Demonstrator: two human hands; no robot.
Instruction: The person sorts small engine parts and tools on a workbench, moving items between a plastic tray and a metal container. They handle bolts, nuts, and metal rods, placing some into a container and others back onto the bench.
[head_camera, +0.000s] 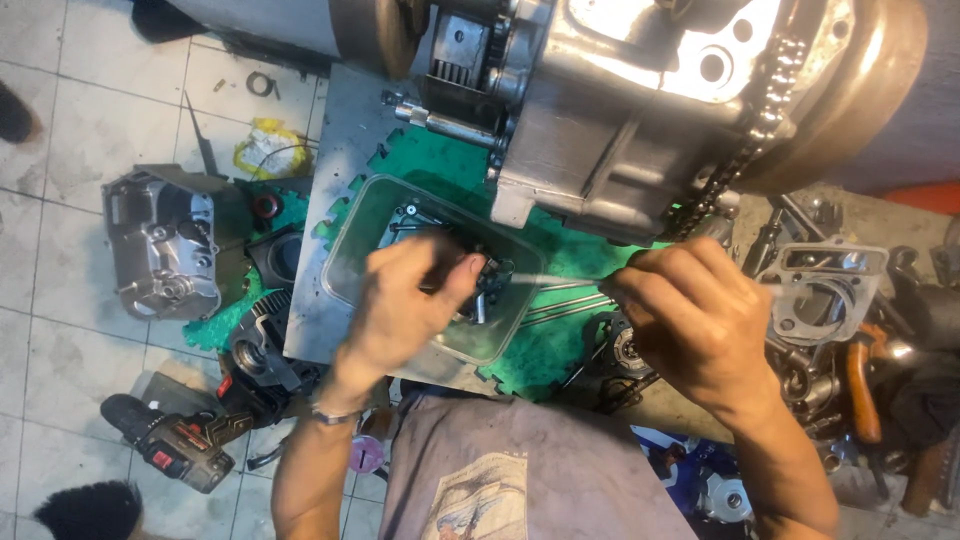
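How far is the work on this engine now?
Done: a side cover is off and lies on the floor tiles; the chain hangs bare on the engine. In hand: the left hand and right hand hold a thin rod over the parts tray. Left: a gasket lies unfitted.

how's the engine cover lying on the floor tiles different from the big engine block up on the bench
The engine cover is smaller and flatter, lying open side up on the floor tiles; the engine block is far bulkier and sits on the bench above the green mat. The block has a chain hanging down its side; the cover has none. Both are bare grey metal.
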